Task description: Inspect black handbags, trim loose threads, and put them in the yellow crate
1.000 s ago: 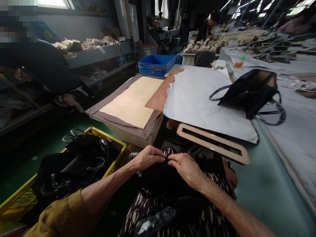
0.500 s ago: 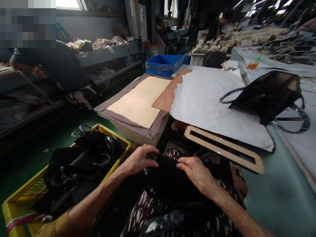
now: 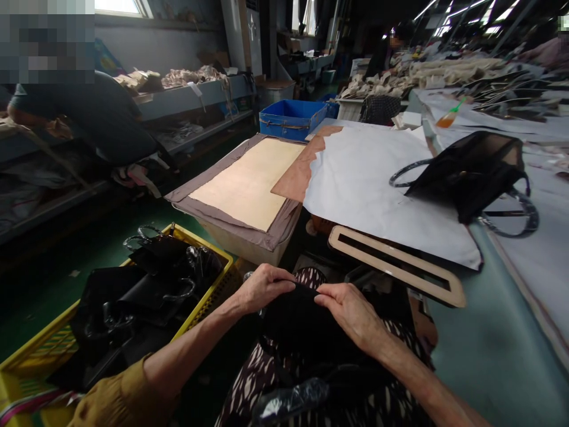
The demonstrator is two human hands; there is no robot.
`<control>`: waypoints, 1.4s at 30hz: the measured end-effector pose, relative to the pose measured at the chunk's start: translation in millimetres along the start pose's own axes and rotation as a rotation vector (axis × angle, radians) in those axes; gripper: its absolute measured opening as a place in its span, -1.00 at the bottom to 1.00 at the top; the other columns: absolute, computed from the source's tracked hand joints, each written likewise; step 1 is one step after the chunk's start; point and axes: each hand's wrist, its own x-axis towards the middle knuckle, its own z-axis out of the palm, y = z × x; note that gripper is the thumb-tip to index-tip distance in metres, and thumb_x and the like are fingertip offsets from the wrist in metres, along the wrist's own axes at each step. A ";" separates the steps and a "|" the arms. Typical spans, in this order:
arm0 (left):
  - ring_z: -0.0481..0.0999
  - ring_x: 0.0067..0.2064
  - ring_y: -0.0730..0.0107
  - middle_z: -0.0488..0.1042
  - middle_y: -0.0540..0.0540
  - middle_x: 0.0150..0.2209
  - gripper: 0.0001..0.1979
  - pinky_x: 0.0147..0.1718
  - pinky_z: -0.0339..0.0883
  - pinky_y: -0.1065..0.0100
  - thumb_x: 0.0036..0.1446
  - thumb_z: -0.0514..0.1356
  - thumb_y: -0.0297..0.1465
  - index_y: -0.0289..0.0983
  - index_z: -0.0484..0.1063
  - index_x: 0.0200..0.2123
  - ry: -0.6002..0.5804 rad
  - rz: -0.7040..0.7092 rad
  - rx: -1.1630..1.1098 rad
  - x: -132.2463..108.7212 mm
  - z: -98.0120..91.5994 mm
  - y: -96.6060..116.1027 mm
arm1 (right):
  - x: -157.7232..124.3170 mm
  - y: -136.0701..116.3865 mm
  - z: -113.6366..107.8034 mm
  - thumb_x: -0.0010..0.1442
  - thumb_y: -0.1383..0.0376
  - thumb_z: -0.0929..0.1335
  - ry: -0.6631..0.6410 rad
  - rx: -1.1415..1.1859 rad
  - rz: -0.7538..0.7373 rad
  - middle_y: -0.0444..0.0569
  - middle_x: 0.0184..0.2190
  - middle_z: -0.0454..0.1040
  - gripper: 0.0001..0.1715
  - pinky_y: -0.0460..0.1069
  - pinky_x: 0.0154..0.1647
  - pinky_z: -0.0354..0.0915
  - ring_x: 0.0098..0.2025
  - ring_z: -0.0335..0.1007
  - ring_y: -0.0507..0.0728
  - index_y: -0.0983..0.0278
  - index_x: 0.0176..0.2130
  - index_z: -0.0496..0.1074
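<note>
A black bag (image 3: 293, 323) lies on my lap, over a patterned dark skirt. My left hand (image 3: 262, 286) is closed, pinching the bag's top edge at its left. My right hand (image 3: 349, 311) is closed too, pinching the same edge at its right, fingers close to those of the left hand. A black strap and a piece of clear plastic wrap (image 3: 288, 400) hang lower on my lap. What lies under the bag is hidden.
A yellow crate (image 3: 213, 284) of black bags stands on the floor at my left. A wooden slotted template (image 3: 395, 264) and a white sheet (image 3: 373, 184) lie on the table; another black bag (image 3: 471, 172) stands at the right. A covered box (image 3: 242, 190) sits ahead. Other people work at the left and far back.
My hands drew apart along the bag's edge half a second ago and have closed together again. The view shifted slightly.
</note>
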 end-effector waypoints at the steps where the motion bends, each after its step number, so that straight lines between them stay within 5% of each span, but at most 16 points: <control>1: 0.40 -0.37 0.42 0.48 0.00 -0.43 -0.74 -0.37 0.20 0.51 0.05 0.08 -0.35 -0.36 0.51 -0.32 0.008 0.009 -0.009 -0.9 0.4 -1.3 | -0.5 0.4 0.1 0.12 0.23 0.21 -0.001 0.004 0.000 -0.20 -0.57 0.43 -0.71 -0.11 -0.38 0.07 -0.40 0.32 0.03 0.20 -0.57 0.34; 10: 0.41 -0.36 0.40 0.50 -0.03 -0.41 -0.74 -0.35 0.22 0.49 0.06 0.08 -0.34 -0.37 0.51 -0.32 0.048 0.050 -0.032 -1.5 4.5 -1.5 | 11.2 -8.0 0.8 0.12 0.20 0.24 -0.082 0.027 -0.093 -0.12 -0.41 0.51 -0.77 -0.10 -0.35 0.10 -0.30 0.37 0.08 0.16 -0.36 0.47; 22: 0.39 -0.35 0.41 0.47 0.00 -0.42 -0.68 -0.38 0.20 0.52 0.06 0.10 -0.22 -0.35 0.50 -0.33 -0.093 0.053 0.039 3.9 6.4 6.9 | 15.5 -10.6 10.1 0.15 0.23 0.20 -0.059 0.012 -0.139 -0.15 -0.58 0.41 -0.68 -0.13 -0.46 0.04 -0.45 0.31 0.02 0.23 -0.52 0.41; 33: 0.38 -0.38 0.42 0.46 0.00 -0.47 -0.66 -0.40 0.18 0.52 0.10 0.04 -0.24 -0.37 0.51 -0.37 -0.071 0.050 0.129 5.9 2.9 2.0 | -18.9 38.4 -22.7 0.17 0.17 0.17 -0.146 -0.002 0.021 -0.19 -0.59 0.31 -0.64 -0.11 -0.41 0.06 -0.44 0.24 0.03 0.26 -0.57 0.27; 42: 0.40 -0.33 0.35 0.47 -0.02 -0.44 -0.60 -0.33 0.20 0.48 0.09 0.03 -0.17 -0.39 0.50 -0.38 -0.057 0.001 0.061 6.7 2.5 -4.7 | -42.9 72.5 -21.4 0.18 0.12 0.14 -0.127 0.066 0.110 -0.15 -0.52 0.37 -0.64 -0.09 -0.42 0.06 -0.42 0.26 0.07 0.25 -0.51 0.28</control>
